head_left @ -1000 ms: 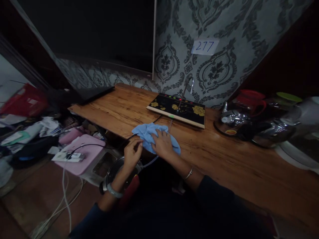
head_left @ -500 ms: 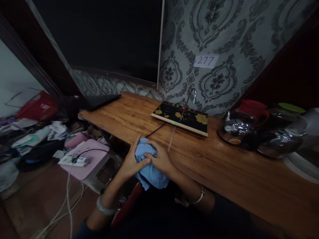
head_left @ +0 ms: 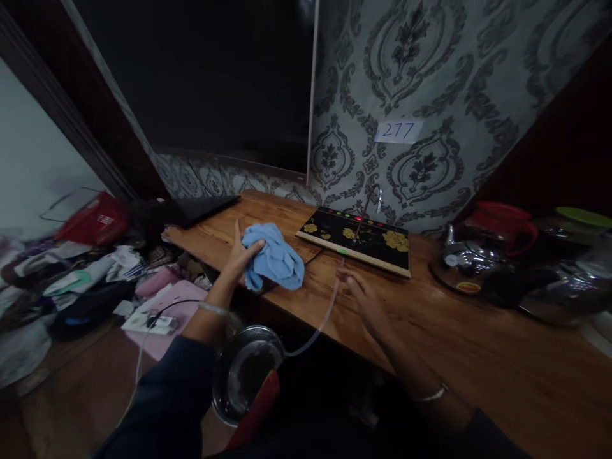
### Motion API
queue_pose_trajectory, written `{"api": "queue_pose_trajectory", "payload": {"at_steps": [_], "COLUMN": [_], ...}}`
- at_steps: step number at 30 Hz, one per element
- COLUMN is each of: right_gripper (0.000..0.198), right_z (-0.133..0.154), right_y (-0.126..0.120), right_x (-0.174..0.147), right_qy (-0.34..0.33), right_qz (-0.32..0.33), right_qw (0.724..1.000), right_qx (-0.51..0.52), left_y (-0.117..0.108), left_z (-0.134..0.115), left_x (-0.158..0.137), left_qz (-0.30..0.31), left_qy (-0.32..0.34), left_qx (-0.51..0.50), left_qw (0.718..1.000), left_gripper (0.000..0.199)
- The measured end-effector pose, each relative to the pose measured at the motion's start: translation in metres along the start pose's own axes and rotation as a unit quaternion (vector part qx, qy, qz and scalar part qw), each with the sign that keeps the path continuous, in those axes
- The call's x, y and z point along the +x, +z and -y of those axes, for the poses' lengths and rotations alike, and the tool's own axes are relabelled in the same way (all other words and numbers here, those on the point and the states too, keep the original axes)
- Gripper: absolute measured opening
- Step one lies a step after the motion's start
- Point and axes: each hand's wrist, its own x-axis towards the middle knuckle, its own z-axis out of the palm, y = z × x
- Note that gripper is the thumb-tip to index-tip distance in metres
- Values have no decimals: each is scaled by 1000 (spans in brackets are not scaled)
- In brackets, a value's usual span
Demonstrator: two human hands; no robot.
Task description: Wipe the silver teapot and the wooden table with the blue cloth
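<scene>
Left hand point(head_left: 241, 256), thumb spread from one raised finger, grip closed on blue cloth point(head_left: 277, 262) at the worktop point(head_left: 430, 319) front edge; right hand point(head_left: 364, 298), fingers bent, forearm slanting inward, at clear tube point(head_left: 319, 330), grip cannot be told; paper label point(head_left: 399, 131) above back edge, handwritten "277"

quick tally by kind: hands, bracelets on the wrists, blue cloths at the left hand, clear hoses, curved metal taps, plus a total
Hands: 2 (left hand, right hand)
Bracelets: 2 (left bracelet, right bracelet)
Blue cloth: 1
Clear hose: 1
Curved metal tap: 1
Total: 7
</scene>
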Motion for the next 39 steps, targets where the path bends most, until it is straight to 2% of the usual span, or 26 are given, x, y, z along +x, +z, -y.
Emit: {"api": "queue_pose_trajectory", "payload": {"at_steps": [3, 7, 9, 12, 15, 19, 24, 28, 33, 39], "right_gripper": [43, 40, 39, 38, 36, 35, 34, 34, 34, 30], "right_z": [-22, -49, -59, -68, -72, -72, -65, -68, -85, -101], "right_y": [-36, -71, -81, -87, -90, -92, -91, -93, -111, -151], "right_x": [-8, -16, -16, -16, -18, -20, -22, -26, -36, -58], "right_qy": [8, 0, -11, -30, -37, -42, -59, -75, -85, -77], "right_qz": [-21, -82, -89, -77, -60, -48, -40, -27, -20, -46], "right_qw": [997, 982, 975, 967, 961, 957, 952, 948, 928, 900], "right_qx": [-76, -169, -205, -241, -267, -281, -296, -309, -362, -426], "left_y": [5, 27, 44, 62, 66, 50, 15, -12, -45, -72], "left_z": [25, 41, 44, 47, 51, 52, 59, 66, 73, 89], "left_x": [21, 28, 26, 20, 10, -5, -26, -30, -14, 28], "left_qz": [-6, 46, 100, 192, 221, 199, 173, 143, 106, 16], "left_qy": [-4, -20, -33, -49, -40, -8, 1, -5, -70, -143], "left_qx": [197, 405, 461, 506, 524, 533, 549, 565, 600, 606], "left_qw": [980, 913, 881, 839, 821, 823, 818, 813, 790, 783], "left_gripper": [96, 99, 99, 87, 74, 62, 59, 58, 60, 64]}}
